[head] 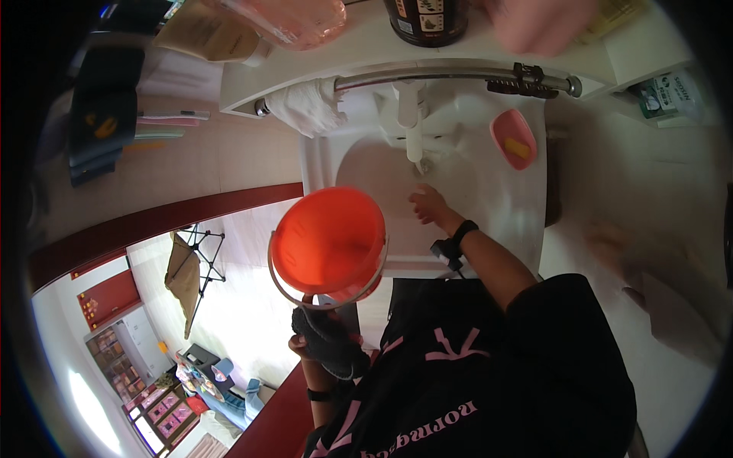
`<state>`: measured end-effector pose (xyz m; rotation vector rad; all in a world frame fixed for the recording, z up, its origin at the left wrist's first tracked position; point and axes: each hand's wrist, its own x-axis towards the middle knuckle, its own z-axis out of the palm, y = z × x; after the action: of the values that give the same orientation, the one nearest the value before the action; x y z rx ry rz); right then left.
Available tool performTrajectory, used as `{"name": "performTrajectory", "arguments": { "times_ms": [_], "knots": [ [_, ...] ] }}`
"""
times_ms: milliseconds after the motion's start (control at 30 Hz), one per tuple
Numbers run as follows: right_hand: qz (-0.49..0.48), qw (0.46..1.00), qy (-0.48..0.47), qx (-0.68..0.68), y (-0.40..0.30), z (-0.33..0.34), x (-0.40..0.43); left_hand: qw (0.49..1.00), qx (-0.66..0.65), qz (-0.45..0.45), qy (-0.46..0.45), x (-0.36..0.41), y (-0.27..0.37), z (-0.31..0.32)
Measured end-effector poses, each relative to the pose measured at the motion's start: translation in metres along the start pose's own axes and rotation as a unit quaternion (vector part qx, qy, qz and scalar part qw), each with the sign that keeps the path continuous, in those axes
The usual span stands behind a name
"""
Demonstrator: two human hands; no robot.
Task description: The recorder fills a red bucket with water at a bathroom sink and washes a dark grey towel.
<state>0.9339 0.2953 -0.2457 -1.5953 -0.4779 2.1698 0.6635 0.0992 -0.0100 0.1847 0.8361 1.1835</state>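
An orange-red plastic bucket with a pale handle is tilted at the front left of the white washbasin. Below its rim, my left hand grips a dark grey textured fabric item, possibly a shoe. A finger of that hand reaches up by the bucket handle; whether it also bears the bucket is hidden. Over the basin, my right hand has loosely curled fingers with nothing visible in them. It is just in front of the white faucet and the drain.
A pink soap dish with yellow soap sits on the basin's right side. Above runs a metal rail carrying a white towel and a black comb-like item. Bottles line the shelf. A dark red door frame borders the left.
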Motion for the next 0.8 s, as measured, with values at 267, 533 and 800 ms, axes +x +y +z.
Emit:
{"name": "performTrajectory", "arguments": {
  "times_ms": [267,533,800],
  "knots": [
    [-0.007,0.915,0.052,-0.399,-0.01,-0.02,0.043,1.0,-0.002,0.017,0.026,-0.019,0.011,-0.002],
    [-0.065,0.914,0.113,-0.384,0.009,-0.017,0.051,1.0,-0.01,0.018,0.024,-0.015,0.014,0.0],
    [-0.046,0.953,0.108,-0.278,-0.017,-0.032,0.016,1.0,-0.005,-0.002,-0.004,0.013,0.017,0.005]
  ]
}}
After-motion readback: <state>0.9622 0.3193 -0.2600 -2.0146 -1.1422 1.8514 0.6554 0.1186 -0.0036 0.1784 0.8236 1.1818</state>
